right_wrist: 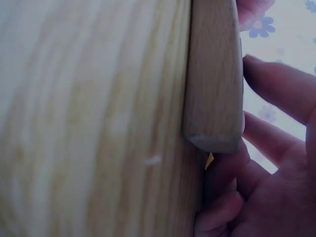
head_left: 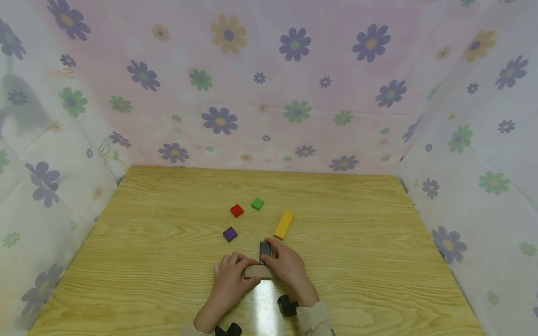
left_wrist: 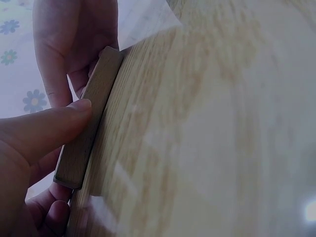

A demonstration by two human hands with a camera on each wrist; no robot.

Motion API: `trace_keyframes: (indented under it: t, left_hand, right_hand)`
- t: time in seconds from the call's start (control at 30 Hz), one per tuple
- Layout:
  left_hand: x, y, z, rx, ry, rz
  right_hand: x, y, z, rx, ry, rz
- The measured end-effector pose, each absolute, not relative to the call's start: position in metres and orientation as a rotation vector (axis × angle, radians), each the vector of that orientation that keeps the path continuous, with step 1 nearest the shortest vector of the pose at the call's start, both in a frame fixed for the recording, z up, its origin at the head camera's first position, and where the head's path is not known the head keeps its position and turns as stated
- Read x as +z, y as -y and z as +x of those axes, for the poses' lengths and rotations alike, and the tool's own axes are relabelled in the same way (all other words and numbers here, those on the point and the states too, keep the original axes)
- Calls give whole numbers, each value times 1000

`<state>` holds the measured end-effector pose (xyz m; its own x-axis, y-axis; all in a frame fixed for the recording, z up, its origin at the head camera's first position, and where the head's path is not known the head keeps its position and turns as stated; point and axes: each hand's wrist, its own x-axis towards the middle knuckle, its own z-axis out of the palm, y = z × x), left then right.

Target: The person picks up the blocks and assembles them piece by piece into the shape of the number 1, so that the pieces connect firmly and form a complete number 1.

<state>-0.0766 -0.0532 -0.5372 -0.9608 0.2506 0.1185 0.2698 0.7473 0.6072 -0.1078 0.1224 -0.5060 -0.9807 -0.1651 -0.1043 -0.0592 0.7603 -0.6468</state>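
Note:
A plain wooden block [head_left: 254, 272] lies crosswise on the table in front of me. My left hand [head_left: 229, 276] holds its left end, the thumb on the near face and the fingers behind. A dark grey block [head_left: 264, 250] points away from the wooden block's far side, its near end right at that edge. My right hand [head_left: 291, 265] pinches this dark block between thumb and fingers, and covers the right end of the wooden one in the head view. In the right wrist view the wooden block [right_wrist: 215, 74] hides most of the dark one.
Beyond the hands lie a yellow bar [head_left: 284, 225], a purple block [head_left: 230, 234], a red block [head_left: 237, 211] and a green block [head_left: 258, 204]. Flowered cloth [head_left: 260, 100] hangs at the back and both sides of the wood-grain table [head_left: 361, 242].

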Motion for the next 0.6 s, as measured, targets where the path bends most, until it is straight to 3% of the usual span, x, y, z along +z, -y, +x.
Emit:
trace_keyframes:
  t: [0.6]
  left_hand:
    - [-536,54,-76,-1020,2916,-431]
  right_hand:
    - [-503,-126,-109,-1046,-2735,-200]
